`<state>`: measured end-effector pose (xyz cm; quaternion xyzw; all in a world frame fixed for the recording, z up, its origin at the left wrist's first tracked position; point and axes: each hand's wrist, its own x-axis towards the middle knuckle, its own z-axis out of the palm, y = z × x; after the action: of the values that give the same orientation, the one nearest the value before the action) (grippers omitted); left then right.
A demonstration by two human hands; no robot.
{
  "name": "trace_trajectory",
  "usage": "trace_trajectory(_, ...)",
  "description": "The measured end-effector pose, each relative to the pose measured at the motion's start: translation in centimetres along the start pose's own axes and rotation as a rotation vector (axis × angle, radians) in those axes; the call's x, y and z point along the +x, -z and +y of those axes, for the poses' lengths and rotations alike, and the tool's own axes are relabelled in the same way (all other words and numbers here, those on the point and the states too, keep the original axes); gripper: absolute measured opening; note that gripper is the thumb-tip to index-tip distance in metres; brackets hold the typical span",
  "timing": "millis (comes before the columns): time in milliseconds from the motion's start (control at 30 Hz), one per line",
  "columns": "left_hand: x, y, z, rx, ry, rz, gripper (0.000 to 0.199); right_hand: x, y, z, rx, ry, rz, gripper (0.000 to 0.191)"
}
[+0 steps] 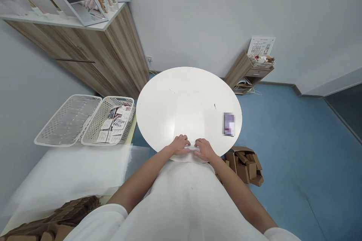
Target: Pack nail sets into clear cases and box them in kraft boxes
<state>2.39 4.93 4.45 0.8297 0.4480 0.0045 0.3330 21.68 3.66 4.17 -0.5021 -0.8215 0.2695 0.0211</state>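
At the near edge of the round white table point(186, 98), my two hands face each other over a slim, clear, tube-like piece point(192, 148). My left hand point(180, 145) has its fingers curled on the left end of it. On the right end, my right hand point(204, 150) grips with bent fingers. The piece lies roughly level, on or just above the tabletop; its ends are hidden by my fingers, and its exact kind is too small to make out.
Left of the table stand a white basket point(93, 140) with printed cards and another white basket point(51, 141) with clear slim pieces. A blurred purple item point(229, 124) lies on the table's right side. An open cardboard box point(231, 160) with smaller boxes sits on the floor at right.
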Motion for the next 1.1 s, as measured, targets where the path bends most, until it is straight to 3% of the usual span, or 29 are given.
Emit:
trace_trajectory(100, 0.7, 0.1, -0.6, -0.140, 0.049, -0.039, 0.027, 0.8, 0.8, 0.1, 0.017, -0.057, -0.070, 0.018)
trace_trajectory(233, 1.4, 0.2, -1.8, -0.266, 0.108, -0.017, 0.031, 1.6, 1.5, 0.6, 0.137, -0.129, -0.144, 0.032)
trace_trajectory(500, 1.7, 1.0, -4.9, -0.554, 0.353, 0.089, 0.027, 3.4, 0.8, 2.4, 0.324, -0.300, -0.142, 0.036)
trace_trajectory(800, 1.5, 0.7, -6.3, -0.545, 0.529, 0.104, 0.022, 3.9, -0.3, 4.9, 0.415, -0.393, 0.062, 0.026)
trace_trajectory(967, 1.6, 0.5, -6.4, -0.506, 0.619, 0.130, 0.019, 3.1, -0.5, 5.6, 0.369, -0.475, 0.150, 0.033)
trace_trajectory(1033, 1.5, 0.6, -6.1, -0.477, 0.651, 0.178, 0.022, 2.7, -0.4, 5.1, 0.283, -0.487, 0.208, 0.040)
trace_trajectory(1100, 1.2, 0.8, -5.4, -0.372, 0.625, 0.300, 0.029, 2.3, -0.2, 4.3, 0.146, -0.450, 0.263, 0.045)
